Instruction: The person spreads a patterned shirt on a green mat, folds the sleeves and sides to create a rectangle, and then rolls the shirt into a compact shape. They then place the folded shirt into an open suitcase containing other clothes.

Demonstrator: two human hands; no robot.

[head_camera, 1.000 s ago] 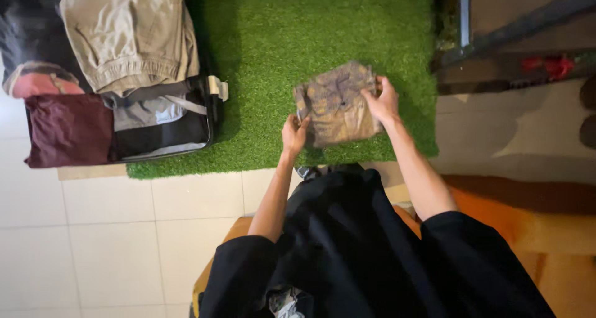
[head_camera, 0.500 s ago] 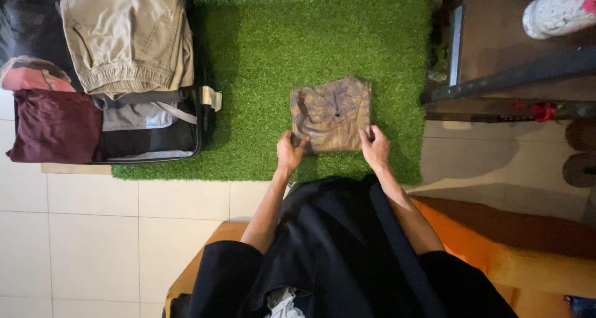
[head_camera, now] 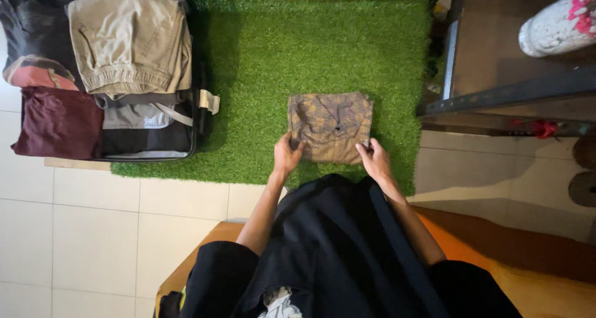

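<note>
A single head-worn camera looks almost straight down from above the person's own torso, facing a green artificial-grass mat (head_camera: 310, 51) on the tiled floor (head_camera: 93, 231) at standing height, arms reaching away from the lens.

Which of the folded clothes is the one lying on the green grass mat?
The brown patterned shirt. It lies alone on the green mat, held by both hands. The beige trousers and maroon garment sit in the suitcase.

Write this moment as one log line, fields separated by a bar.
left hand: on near left corner of folded patterned shirt | right hand: on near right corner | shirt: flat on green mat | open suitcase: left, apart
</note>
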